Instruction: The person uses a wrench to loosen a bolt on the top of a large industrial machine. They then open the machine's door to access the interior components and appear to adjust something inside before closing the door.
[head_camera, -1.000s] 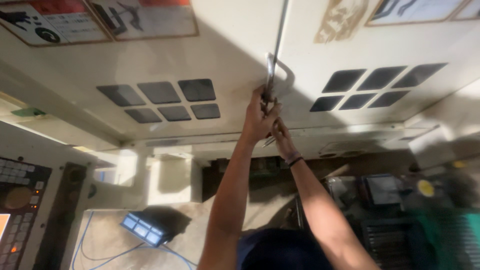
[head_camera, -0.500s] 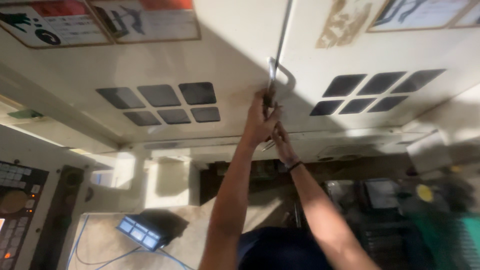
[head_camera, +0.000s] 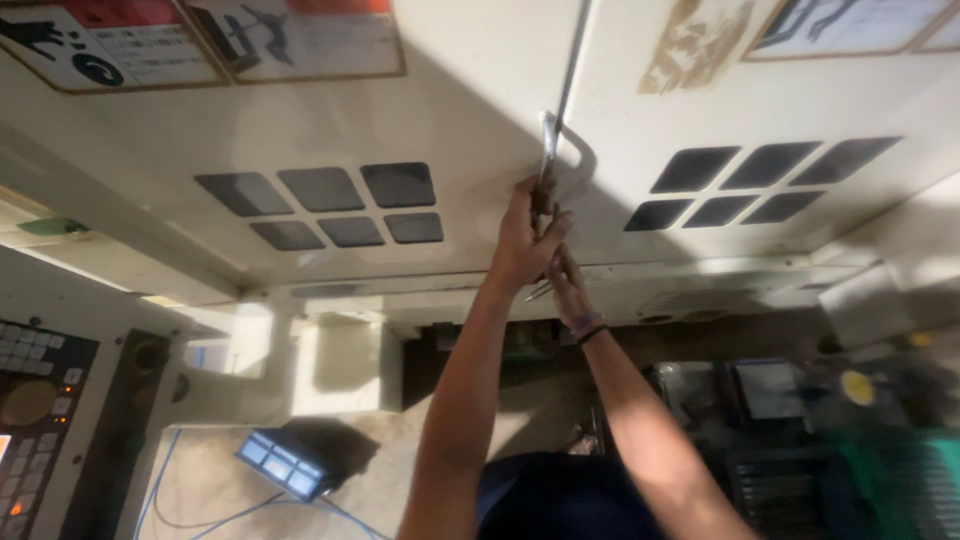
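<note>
Two bare hands reached up together to a metal door handle (head_camera: 552, 150), a bent loop fixed at the seam where two cream machine doors (head_camera: 480, 120) met, near twelve o'clock in the head view. The left hand (head_camera: 525, 240) had its grip pressed together around the lower end of that handle, fingers wrapped over the bar and the thumb folded across. The right hand (head_camera: 568, 290) sat just under it at about five o'clock from the left, touching it; its fingers were mostly hidden behind the left hand, so whether its grip was pinching anything could not be told. A dark band (head_camera: 588, 328) circled the right wrist. A thin metal rod (head_camera: 572, 60) ran from the top of the handle towards twelve o'clock along the seam.

At nine o'clock from the hands a block of six dark window panes (head_camera: 325, 205) was set in the left door; at three o'clock a matching block (head_camera: 760, 180) sat in the right door. Picture labels (head_camera: 200, 40) were stuck to the doors at ten and eleven o'clock. A keypad panel (head_camera: 35, 400) stood at eight o'clock, and a small blue-lit box (head_camera: 285, 462) with a trailing cable lay at seven o'clock on the floor.
</note>
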